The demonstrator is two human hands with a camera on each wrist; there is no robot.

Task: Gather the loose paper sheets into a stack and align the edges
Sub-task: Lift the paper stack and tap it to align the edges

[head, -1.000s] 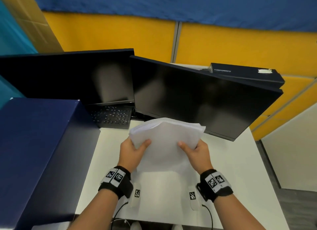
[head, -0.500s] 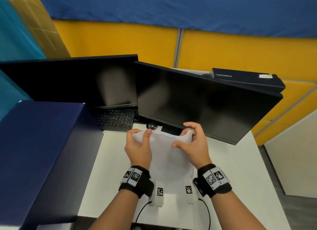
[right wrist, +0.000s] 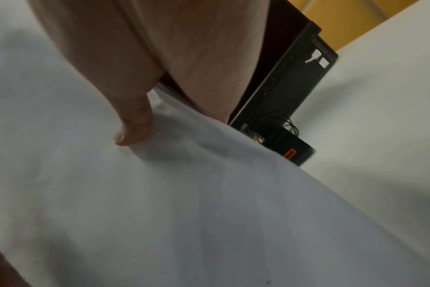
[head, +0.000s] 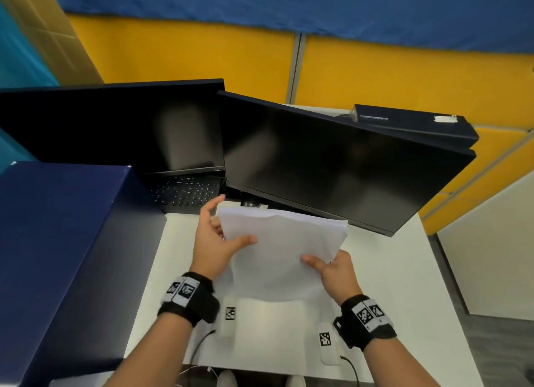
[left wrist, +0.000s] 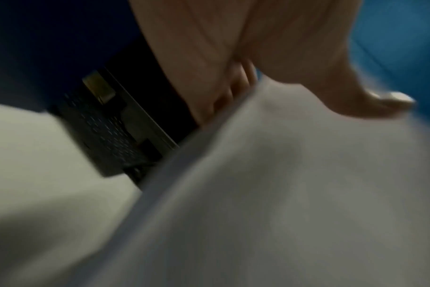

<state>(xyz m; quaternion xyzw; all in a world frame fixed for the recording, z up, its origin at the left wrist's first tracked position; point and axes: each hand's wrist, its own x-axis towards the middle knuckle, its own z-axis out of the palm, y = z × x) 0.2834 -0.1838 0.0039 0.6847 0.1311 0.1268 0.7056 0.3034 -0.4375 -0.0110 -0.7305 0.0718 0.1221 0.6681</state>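
Holding the paper stack [head: 281,251] up over the white desk [head: 384,285], both hands grip it from the sides. The left hand [head: 213,242] has its thumb pressed on top of the left edge, with fingers tucked behind, and one finger sticks up free. The right hand [head: 335,268] pinches the lower right corner, thumb on top and fingers under. The stack bends a little and its top edges fan out, so they do not line up. It sits in front of two dark screens [head: 332,167]. A keyboard [head: 185,191] lies behind the left hand. A big dark blue box [head: 57,242] stands at the left.
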